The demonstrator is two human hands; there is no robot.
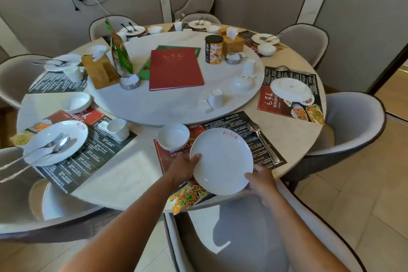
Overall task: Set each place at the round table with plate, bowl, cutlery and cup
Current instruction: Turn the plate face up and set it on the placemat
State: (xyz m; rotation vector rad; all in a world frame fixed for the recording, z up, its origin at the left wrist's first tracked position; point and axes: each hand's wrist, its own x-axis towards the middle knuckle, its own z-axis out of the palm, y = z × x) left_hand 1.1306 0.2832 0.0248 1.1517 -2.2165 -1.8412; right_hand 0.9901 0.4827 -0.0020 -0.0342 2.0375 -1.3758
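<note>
Plate [221, 161], white and round, held at the near place over the printed placemat [249, 134], tilted a little toward the camera, near edge apparently clear of the mat. Gripped at opposite rims: left hand [184, 170] with thumb hooked over the left edge and fingers out of sight underneath, right hand [261, 181] curled round the lower right edge. Probably glazed ceramic, so stiff, fairly weighty for its size, slick at the surface and liable to chip or shatter if knocked on the table [141, 174] edge or dropped. Best taken just as here, thumbs on the raised rim and fingers under the base, never by one edge alone. Small bowl [173, 136] just beside the plate's upper left rim, apparently touching or nearly so; spoon [262, 141] lying on the mat to the right, apart from the plate. No cup at this place yet; two white cups [215, 98] upside down on the turntable [176, 110] beyond, within reach. Place to the left looking complete, with plate, fork, spoon, cup and bowl. Lowering flat and centred on the mat likely next, with care not to clip the bowl.
</note>
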